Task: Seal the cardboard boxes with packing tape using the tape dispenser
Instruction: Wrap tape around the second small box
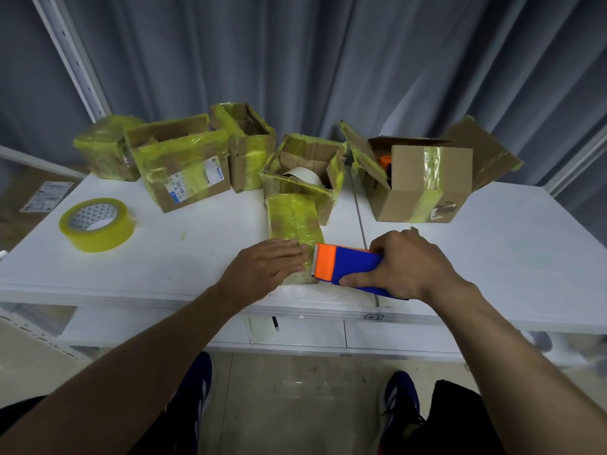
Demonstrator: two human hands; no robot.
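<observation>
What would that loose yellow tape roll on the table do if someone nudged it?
The tape roll lies flat on the white table, so it would probably slide rather than roll. Its thick winding suggests some heft. Stood on edge, it would likely roll away.

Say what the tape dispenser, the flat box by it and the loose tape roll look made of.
Tape dispenser: likely moulded plastic, matte, blue and orange. Flat box: brown cardboard wrapped in glossy, wrinkled yellowish tape. Tape roll: translucent yellow film on a printed core, probably card.
</observation>
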